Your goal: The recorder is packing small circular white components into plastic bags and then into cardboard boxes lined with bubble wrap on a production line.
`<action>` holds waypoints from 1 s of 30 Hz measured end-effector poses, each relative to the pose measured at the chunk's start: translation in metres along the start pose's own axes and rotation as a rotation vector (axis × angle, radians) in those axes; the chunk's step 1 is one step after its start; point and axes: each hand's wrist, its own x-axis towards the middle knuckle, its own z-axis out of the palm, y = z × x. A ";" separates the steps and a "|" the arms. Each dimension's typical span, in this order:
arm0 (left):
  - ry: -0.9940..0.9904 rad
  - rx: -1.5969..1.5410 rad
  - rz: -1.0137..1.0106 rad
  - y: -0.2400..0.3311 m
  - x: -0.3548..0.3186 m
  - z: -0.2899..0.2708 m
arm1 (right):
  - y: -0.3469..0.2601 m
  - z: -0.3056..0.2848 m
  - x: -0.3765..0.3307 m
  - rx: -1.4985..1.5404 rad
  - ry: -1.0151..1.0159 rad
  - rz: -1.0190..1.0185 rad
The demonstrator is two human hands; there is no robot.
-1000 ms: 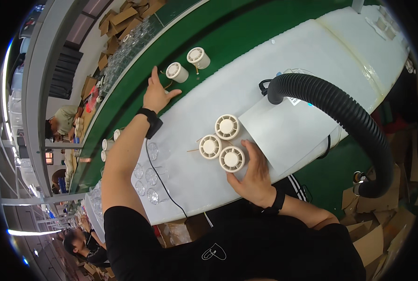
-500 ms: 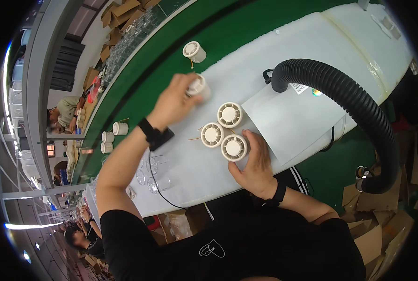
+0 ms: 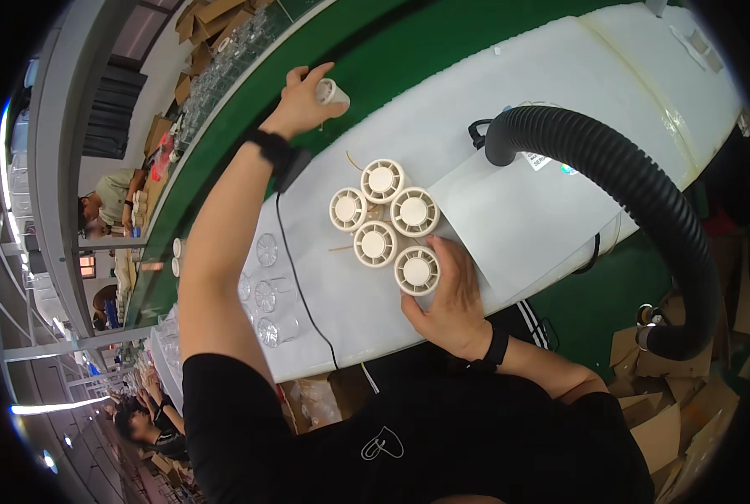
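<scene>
1. Running black ribbed hose across white padded table, right of frame.
2. Steadying 5 clustered cream round parts at centre, right hand spread flat against nearest.
3. Gripping 1 more cream part in closed left hand, upper left; judging next: bringing it beside cluster.

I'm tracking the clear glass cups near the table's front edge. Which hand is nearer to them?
Right. The right hand rests by the cream round pieces, across from the clear glass cups; the left hand is stretched far up the table, gripping a cream piece.
</scene>
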 end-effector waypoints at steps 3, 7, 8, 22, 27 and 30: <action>-0.122 -0.090 -0.107 -0.039 0.003 0.016 | -0.004 0.002 0.000 0.033 -0.021 -0.018; 0.092 -0.019 -0.082 -0.006 -0.043 -0.038 | -0.005 -0.002 -0.001 0.092 -0.039 -0.028; 0.020 -0.099 -0.230 0.032 -0.062 -0.066 | -0.002 -0.004 -0.003 0.108 0.008 -0.091; -0.016 -0.788 -0.037 0.249 -0.309 -0.008 | -0.039 -0.062 -0.088 0.046 -0.173 -0.182; 0.356 -0.188 -0.012 0.149 -0.234 -0.016 | 0.012 -0.123 -0.136 -0.120 0.127 -0.008; 0.143 0.463 -0.414 0.047 -0.225 -0.020 | 0.046 -0.159 -0.161 -0.217 0.351 0.098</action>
